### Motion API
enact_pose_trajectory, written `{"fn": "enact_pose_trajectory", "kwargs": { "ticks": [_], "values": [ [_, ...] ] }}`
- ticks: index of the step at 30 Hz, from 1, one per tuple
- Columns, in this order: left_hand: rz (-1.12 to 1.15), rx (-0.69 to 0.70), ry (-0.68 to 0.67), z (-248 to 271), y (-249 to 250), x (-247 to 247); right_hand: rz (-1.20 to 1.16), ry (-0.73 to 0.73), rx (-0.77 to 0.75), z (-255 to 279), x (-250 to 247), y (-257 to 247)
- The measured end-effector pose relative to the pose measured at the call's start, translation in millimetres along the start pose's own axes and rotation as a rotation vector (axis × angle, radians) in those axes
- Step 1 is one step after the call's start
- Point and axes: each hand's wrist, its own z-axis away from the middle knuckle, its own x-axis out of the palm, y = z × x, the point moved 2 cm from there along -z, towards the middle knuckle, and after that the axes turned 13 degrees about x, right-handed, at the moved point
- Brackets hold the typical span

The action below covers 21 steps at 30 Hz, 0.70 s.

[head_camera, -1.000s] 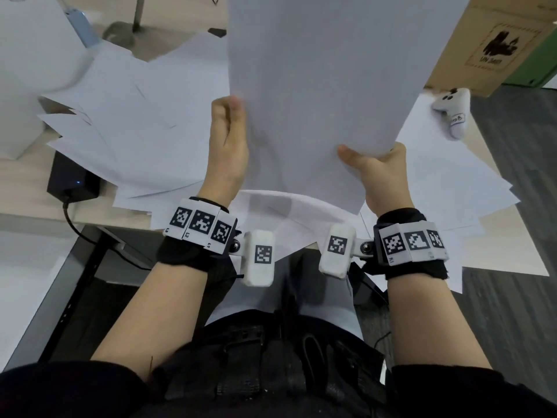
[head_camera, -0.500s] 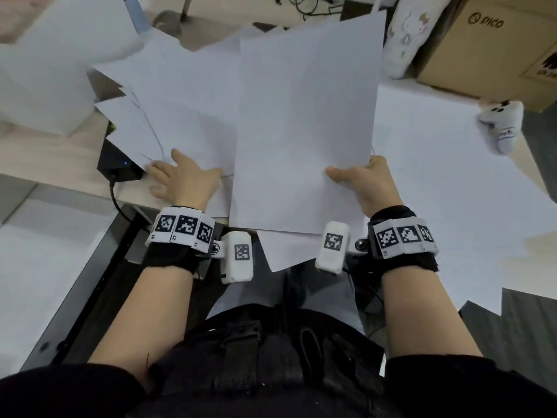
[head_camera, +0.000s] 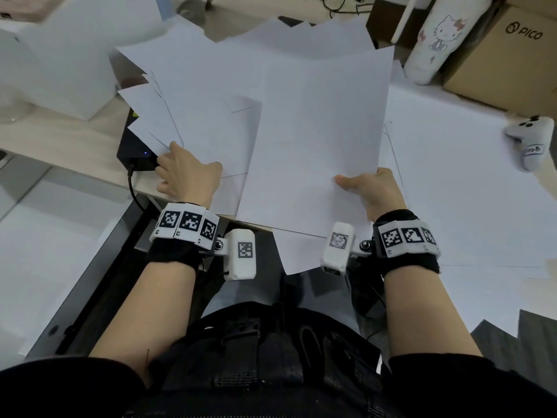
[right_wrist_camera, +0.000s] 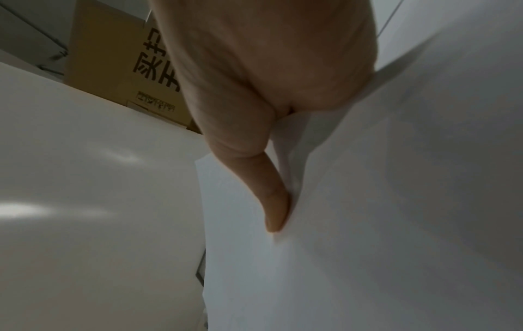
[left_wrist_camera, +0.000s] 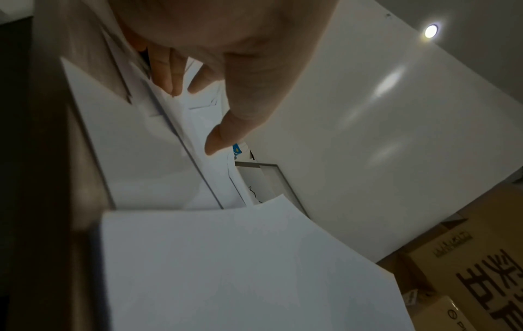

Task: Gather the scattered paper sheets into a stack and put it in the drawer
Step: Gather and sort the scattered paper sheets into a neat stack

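Several white paper sheets [head_camera: 205, 95] lie fanned and overlapping across the table. My right hand [head_camera: 355, 184] pinches a held stack of sheets [head_camera: 319, 140] at its near right corner, thumb [right_wrist_camera: 276, 212] on top and the fingers hidden beneath. The stack hangs low and nearly flat over the scattered sheets. My left hand [head_camera: 168, 164] rests with spread, straight fingers [left_wrist_camera: 172, 76] on the loose sheets at the table's near left corner and holds nothing. More sheets [head_camera: 452, 191] cover the right side. No drawer is plainly in view.
A black box [head_camera: 135, 152] with a blue light and a cable sits just beyond my left fingertips. A white controller [head_camera: 530, 143] lies at the far right. A white cartoon-cat bottle [head_camera: 434, 40] and a cardboard box [head_camera: 512, 55] stand behind, a white box [head_camera: 75, 64] at the left.
Both hands held the stack upright a second ago. My left hand let go and moved left and down onto the scattered sheets. My right hand lowered the stack nearly flat.
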Motion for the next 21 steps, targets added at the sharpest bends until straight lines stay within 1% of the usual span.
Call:
{"fn": "enact_pose_trajectory", "kwargs": {
  "ticks": [4, 7, 9, 11, 13, 15, 19, 21],
  "values": [
    [-0.050, -0.016, -0.049, -5.0, -4.1, -1.7, 0.007, 0.018, 0.022, -5.4, 1.9, 2.0],
    [-0.056, -0.011, -0.058, -10.1, -5.7, -1.3, 0.014, 0.013, 0.034, -9.5, 3.3, 3.8],
    [-0.036, -0.027, -0.033, -12.8, -5.4, -1.1, 0.023, 0.015, 0.047, -11.0, 4.1, 4.1],
    [-0.001, -0.020, 0.028, -13.1, -3.5, -1.0, 0.019, 0.017, 0.054, -12.6, 4.7, 4.4],
    [0.021, 0.029, 0.089, -11.5, -1.5, -0.5, 0.030, 0.013, 0.070, -14.3, 4.8, 4.0],
    [0.034, 0.098, 0.118, -9.2, 0.9, 0.6, 0.036, -0.001, 0.070, -14.3, 5.7, 3.5],
    [0.020, 0.208, 0.041, -7.4, 5.3, 2.8, 0.042, 0.002, 0.065, -17.0, 5.7, 4.1],
    [0.044, 0.239, 0.041, -10.2, 5.0, 1.1, 0.041, 0.004, 0.066, -17.6, 5.7, 3.8]
  ]
}}
